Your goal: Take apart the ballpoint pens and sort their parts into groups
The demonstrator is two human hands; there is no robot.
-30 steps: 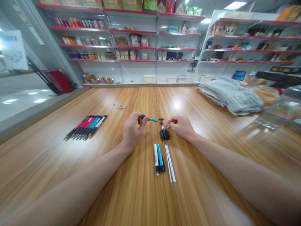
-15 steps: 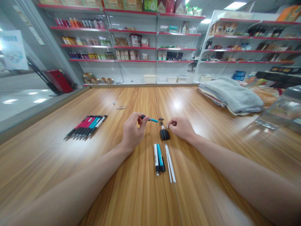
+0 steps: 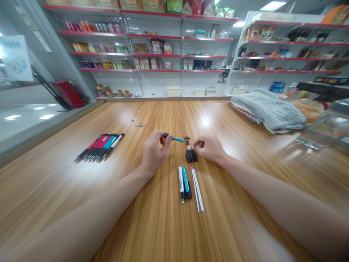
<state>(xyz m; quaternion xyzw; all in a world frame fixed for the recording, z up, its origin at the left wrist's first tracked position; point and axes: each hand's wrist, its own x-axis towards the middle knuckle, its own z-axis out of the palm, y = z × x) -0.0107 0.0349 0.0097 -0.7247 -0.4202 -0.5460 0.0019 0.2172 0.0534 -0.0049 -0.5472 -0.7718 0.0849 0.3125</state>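
Note:
My left hand [image 3: 156,150] pinches a blue pen barrel [image 3: 177,139] that points right, its black end between thumb and fingers. Just right of it, my right hand [image 3: 209,148] is closed, fingertips at small white pieces [image 3: 189,147] above a row of black pen grips [image 3: 191,156]. Whether those fingers hold a piece is too small to tell. Small dark metal parts [image 3: 187,140], perhaps springs, lie between the hands. Nearer me are a white pen barrel [image 3: 180,180], a blue pen barrel [image 3: 185,178] with black parts, and white refills [image 3: 196,189].
A row of pens [image 3: 99,147] in pink, blue and white lies to the left on the wooden table [image 3: 114,225]. A wire loop [image 3: 141,124] is farther back. Folded cloths [image 3: 268,109] and a clear plastic container [image 3: 321,125] stand at the right. Stocked shelves [image 3: 155,55] rise behind.
My right fingertips have shifted slightly left, closer to the small white pieces above the black grips. The left hand and its blue barrel have hardly moved.

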